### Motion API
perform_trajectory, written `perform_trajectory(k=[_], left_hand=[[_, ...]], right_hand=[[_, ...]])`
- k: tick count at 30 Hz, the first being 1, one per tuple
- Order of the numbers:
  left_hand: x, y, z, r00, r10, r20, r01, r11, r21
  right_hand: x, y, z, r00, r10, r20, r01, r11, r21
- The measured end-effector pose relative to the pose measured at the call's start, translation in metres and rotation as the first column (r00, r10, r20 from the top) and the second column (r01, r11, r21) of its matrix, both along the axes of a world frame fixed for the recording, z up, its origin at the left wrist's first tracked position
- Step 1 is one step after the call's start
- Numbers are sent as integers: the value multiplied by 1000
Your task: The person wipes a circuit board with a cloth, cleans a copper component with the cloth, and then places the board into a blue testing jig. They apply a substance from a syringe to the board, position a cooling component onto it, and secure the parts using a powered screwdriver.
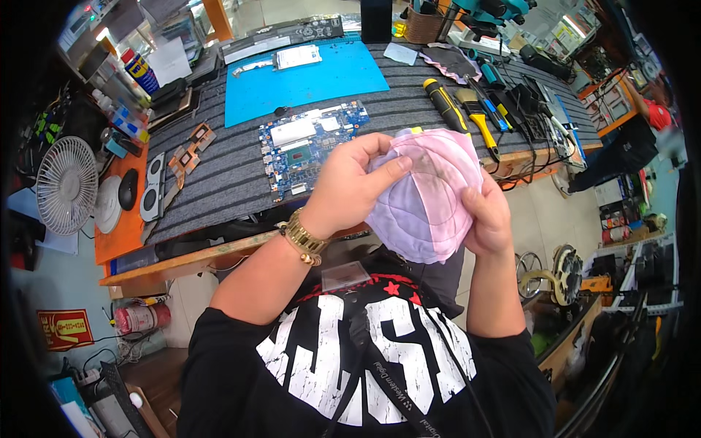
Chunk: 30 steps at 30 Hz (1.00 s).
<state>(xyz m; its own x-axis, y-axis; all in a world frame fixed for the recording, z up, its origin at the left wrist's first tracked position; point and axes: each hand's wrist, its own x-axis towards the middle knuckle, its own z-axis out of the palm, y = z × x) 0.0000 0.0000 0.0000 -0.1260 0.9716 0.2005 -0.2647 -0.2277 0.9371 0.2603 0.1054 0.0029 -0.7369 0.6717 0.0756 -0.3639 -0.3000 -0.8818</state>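
1. Pink and lilac cloth [427, 197]: a soft quilted pad of stitched panels, held up in front of the chest, nearer the person than the blue circuit board [310, 142]; it appears raised off the bench so that both sides can be reached and turned.
2. Left hand [350, 182]: closed on the cloth's left edge, thumb laid across the face and fingers curled behind; a gold watch [303, 237] sits on the wrist.
3. Right hand [488, 215]: closed on the cloth's lower right edge, thumb in front and fingers hidden behind; the two grips oppose each other, apparently to keep the pad stretched flat.
4. Circuit board: lies flat on the grey ribbed mat [219, 175]; a blue work mat [307, 77] lies beyond the board; a yellow-handled screwdriver [445, 102] and brush [478, 117] lie to the board's right; a white fan [66, 186] stands well to its left.
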Motion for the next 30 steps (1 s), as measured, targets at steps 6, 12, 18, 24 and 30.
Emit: perform_trajectory(k=[6, 12, 18, 24, 30], left_hand=[[9, -8, -8, 998, 8, -65, -8, 1000, -4], [31, -8, -38, 902, -284, 325, 380, 881, -283], [10, -10, 9, 944, -159, -289, 116, 980, -159], [-142, -24, 32, 333, 159, -929, -81, 987, 140], [-173, -31, -4, 135, 186, -973, -176, 971, 162]], right_hand=[[1, -22, -4, 979, -154, -134, 158, 987, 20], [-25, -29, 4, 968, -176, -180, 206, 964, 166], [-16, 14, 15, 971, -3, -241, 65, 967, 248], [-9, 36, 13, 963, -148, -227, 217, 922, 320], [-35, 42, 22, 952, -277, 132, 176, 844, 506]])
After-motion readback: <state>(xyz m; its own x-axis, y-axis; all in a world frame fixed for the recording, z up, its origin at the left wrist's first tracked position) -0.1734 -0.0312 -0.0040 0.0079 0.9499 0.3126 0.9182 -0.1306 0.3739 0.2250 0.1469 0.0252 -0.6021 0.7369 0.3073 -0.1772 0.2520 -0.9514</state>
